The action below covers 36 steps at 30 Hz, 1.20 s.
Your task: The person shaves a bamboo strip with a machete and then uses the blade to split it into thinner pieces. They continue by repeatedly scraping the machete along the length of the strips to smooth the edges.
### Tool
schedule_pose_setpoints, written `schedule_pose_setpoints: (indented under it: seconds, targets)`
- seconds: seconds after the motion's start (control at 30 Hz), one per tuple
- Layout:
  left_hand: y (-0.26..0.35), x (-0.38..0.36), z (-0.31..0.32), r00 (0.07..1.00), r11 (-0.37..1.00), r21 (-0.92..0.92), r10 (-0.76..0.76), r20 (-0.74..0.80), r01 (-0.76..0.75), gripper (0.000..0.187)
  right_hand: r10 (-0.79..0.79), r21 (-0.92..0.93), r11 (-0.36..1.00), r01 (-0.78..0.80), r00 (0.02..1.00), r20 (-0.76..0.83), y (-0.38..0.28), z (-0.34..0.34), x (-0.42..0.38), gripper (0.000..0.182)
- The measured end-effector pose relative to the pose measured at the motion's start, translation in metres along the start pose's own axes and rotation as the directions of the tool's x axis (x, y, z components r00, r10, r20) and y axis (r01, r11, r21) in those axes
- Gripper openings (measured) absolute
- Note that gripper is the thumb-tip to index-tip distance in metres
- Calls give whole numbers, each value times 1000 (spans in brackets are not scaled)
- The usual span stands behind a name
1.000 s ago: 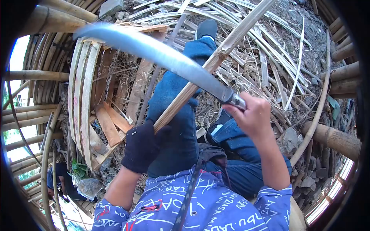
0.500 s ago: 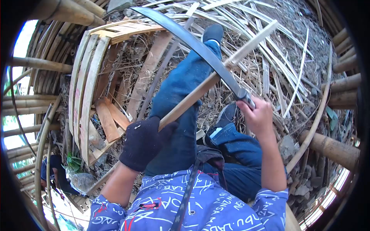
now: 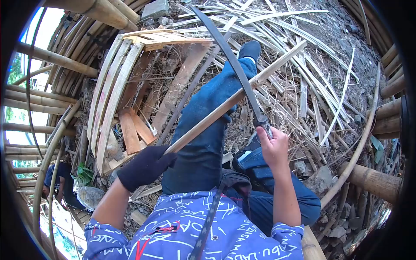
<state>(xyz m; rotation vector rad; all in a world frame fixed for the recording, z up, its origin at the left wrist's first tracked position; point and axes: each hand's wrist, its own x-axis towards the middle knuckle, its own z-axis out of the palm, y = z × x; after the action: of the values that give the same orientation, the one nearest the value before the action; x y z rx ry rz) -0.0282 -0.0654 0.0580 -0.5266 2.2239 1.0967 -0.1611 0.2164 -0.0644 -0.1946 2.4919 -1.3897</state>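
Observation:
My left hand [image 3: 145, 167], in a black glove, grips the near end of a long bamboo strip [image 3: 242, 90] that slants up to the right across my outstretched left leg [image 3: 208, 125]. My right hand [image 3: 273, 147], bare, is closed on the handle of a long curved machete [image 3: 234, 65]. The blade runs up and to the left and crosses over the strip near its middle, edge against it. My right knee [image 3: 260, 167] is bent below the right hand.
Split bamboo strips [image 3: 303, 52] and shavings litter the ground ahead and right. Curved bamboo slats [image 3: 110, 93] and short boards [image 3: 132, 130] lie at left. Thick bamboo poles [image 3: 372, 180] ring the spot. Another person [image 3: 58, 186] crouches lower left.
The machete has swung from raised at upper left to lying along the strip, its blade turned more upright. My right hand dropped closer to my knee. The left hand slid slightly lower.

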Motion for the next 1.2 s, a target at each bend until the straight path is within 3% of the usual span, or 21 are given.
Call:
schedule_pose_setpoints:
  seconds: [0.1,0.17,0.23,0.33,0.4,0.43,0.47,0.57,0.67,0.73,0.83,0.97,1.07,1.13,1.2]
  targets:
    - [14,9,1,989,989,69,135,-64,-131,29,-9,108,994,11,1000,-24,3,3,0,50]
    - [23,19,2,976,974,120,203,-75,-194,30,8,325,946,6,999,-43,3,5,0,38]
    - [25,32,6,894,858,323,443,-67,-401,20,14,382,924,0,999,-35,-4,2,-1,33]
    - [35,42,19,854,781,482,506,-116,-397,15,10,507,861,-27,999,38,-11,5,-2,23]
    - [31,45,25,817,702,586,566,-114,-405,13,-158,508,851,136,987,1,-10,15,-3,22]
    - [29,45,28,779,618,680,617,-110,-394,12,-82,482,876,5,987,138,-16,8,-6,22]
    - [30,44,29,783,623,677,612,-111,-391,12,-79,482,876,0,986,145,-21,8,-8,22]
    - [32,43,31,791,638,671,599,-123,-379,10,-259,303,929,213,958,120,-37,16,-10,31]
    - [31,46,35,780,626,697,606,-152,-350,11,-289,237,940,246,942,169,-50,24,-13,34]
    - [35,47,37,827,823,471,484,-288,-318,16,-296,245,936,251,940,169,-59,30,-17,35]
    - [30,49,41,863,865,441,398,-311,-240,18,-289,133,955,266,933,213,-68,35,-21,37]
    - [35,46,40,865,875,408,399,-304,-260,21,-365,-59,921,384,907,210,-68,29,-15,44]
    - [40,43,42,844,810,503,473,-254,-302,13,-401,-180,878,443,887,227,-62,20,-9,45]
    - [43,42,46,859,898,409,332,-391,-161,15,-295,-251,902,352,925,240,-57,9,0,50]
    - [47,41,46,866,902,401,323,-383,-159,16,-254,-228,918,325,922,292,-48,0,10,52]
